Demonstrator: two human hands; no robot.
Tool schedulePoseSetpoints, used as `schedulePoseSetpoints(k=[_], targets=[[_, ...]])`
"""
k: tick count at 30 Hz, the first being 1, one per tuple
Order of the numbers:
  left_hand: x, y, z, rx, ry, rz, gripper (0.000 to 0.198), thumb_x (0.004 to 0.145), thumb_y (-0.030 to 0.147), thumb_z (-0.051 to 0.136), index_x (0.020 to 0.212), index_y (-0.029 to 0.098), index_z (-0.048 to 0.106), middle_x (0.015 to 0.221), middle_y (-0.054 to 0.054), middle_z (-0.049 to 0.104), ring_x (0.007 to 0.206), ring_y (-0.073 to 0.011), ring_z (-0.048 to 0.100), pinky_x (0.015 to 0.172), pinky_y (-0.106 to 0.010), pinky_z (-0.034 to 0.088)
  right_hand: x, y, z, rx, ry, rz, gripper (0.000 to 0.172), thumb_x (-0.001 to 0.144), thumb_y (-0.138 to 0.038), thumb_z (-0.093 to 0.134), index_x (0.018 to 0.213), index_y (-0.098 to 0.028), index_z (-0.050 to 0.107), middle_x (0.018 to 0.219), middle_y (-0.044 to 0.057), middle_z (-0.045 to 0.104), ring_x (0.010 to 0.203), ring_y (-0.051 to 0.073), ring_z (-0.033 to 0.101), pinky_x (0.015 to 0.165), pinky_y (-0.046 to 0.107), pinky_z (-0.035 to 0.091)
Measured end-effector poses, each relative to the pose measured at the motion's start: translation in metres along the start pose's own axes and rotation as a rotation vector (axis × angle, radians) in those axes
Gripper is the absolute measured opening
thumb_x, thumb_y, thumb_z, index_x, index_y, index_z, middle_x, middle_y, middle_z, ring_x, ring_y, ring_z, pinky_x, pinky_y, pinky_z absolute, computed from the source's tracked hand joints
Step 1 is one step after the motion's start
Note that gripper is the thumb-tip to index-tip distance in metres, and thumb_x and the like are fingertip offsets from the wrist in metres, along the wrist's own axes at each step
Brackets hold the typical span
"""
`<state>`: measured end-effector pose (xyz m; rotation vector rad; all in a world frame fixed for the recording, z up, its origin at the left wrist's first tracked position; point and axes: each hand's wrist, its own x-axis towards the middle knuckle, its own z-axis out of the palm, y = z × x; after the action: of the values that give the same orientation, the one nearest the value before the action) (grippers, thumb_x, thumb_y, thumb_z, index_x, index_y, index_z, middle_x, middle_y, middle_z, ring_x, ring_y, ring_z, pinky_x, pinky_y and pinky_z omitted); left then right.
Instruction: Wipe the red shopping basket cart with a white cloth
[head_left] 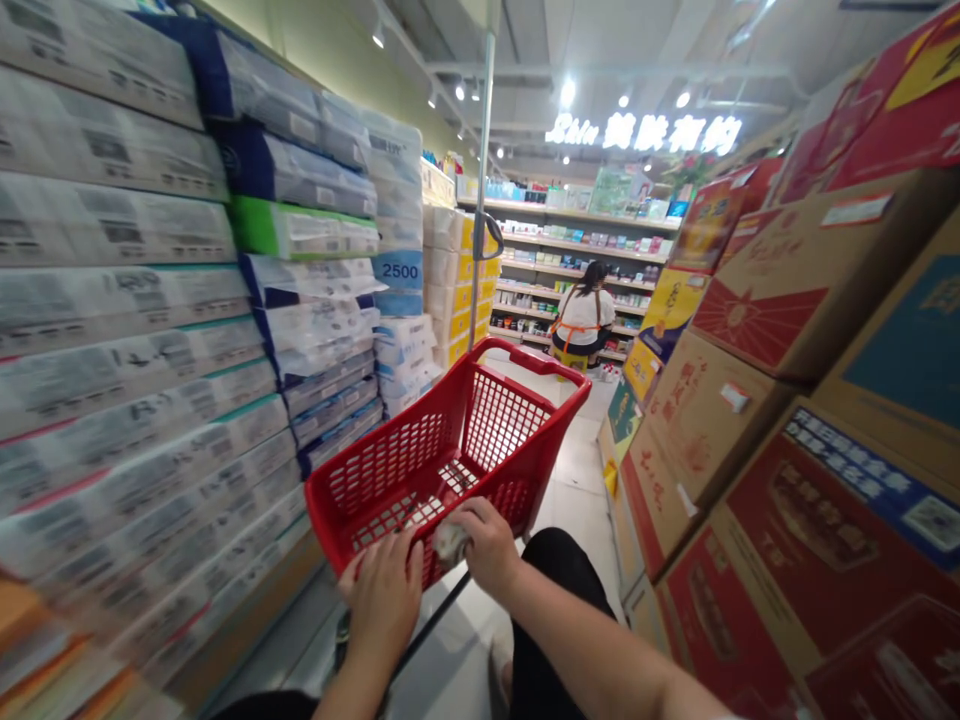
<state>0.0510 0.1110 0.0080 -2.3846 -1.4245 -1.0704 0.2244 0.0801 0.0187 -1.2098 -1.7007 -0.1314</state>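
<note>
A red plastic shopping cart [442,420] with perforated sides stands tilted across the view in front of me. My left hand [386,585] lies over its near edge, fingers bent across the rim. Just to the right, my right hand [484,540] is closed around a crumpled whitish cloth [451,543], pressed against the near side of the cart. The fingertips of both hands are partly hidden or blurred. Apart from patches of light through the holes, I cannot make out any goods in the basket.
Tall stacks of wrapped tissue packs [127,330] line the left. Red and brown cartons [742,400] rise close on the right. A metal pole [482,150] stands beyond the cart. Farther off, a person [585,312] sits on a low stool facing stocked shelves [525,265]. My knee [559,590] is beside the cart.
</note>
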Motion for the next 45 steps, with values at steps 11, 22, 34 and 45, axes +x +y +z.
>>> schedulePoseSetpoints(k=[11, 22, 34, 45], targets=[[0.014, -0.001, 0.024, -0.041, 0.066, 0.046, 0.029, 0.091, 0.034, 0.042, 0.113, 0.023, 0.057, 0.105, -0.005, 0.067, 0.095, -0.0205, 0.058, 0.088, -0.04, 0.035, 0.017, 0.014, 0.009, 0.039, 0.094, 0.052, 0.053, 0.054, 0.004, 0.041, 0.096, -0.022, 0.06, 0.098, 0.006, 0.054, 0.094, 0.02, 0.054, 0.083, 0.032, 0.048], [0.025, 0.016, 0.02, -0.052, 0.038, 0.001, 0.027, 0.093, 0.031, 0.039, 0.109, 0.022, 0.059, 0.1, -0.005, 0.067, 0.094, -0.0224, 0.057, 0.091, -0.044, 0.032, 0.022, 0.031, 0.008, 0.027, 0.115, 0.024, 0.054, 0.055, 0.004, 0.042, 0.098, -0.021, 0.06, 0.102, 0.007, 0.054, 0.099, 0.021, 0.052, 0.088, 0.035, 0.047], [0.037, 0.008, 0.017, -0.047, 0.001, -0.068, 0.025, 0.094, 0.028, 0.039, 0.101, 0.021, 0.062, 0.099, -0.005, 0.067, 0.097, -0.0213, 0.056, 0.095, -0.044, 0.029, 0.02, 0.047, 0.008, -0.008, 0.076, 0.082, 0.052, 0.055, 0.001, 0.04, 0.098, -0.02, 0.061, 0.102, 0.008, 0.054, 0.099, 0.021, 0.052, 0.088, 0.036, 0.046], [0.034, 0.005, 0.018, -0.057, 0.014, -0.058, 0.025, 0.094, 0.029, 0.04, 0.104, 0.021, 0.061, 0.104, -0.006, 0.067, 0.104, -0.0219, 0.055, 0.099, -0.046, 0.028, 0.008, 0.059, 0.009, -0.049, 0.05, 0.105, 0.043, 0.054, 0.001, 0.04, 0.087, -0.019, 0.061, 0.091, 0.005, 0.055, 0.088, 0.02, 0.054, 0.08, 0.033, 0.048]])
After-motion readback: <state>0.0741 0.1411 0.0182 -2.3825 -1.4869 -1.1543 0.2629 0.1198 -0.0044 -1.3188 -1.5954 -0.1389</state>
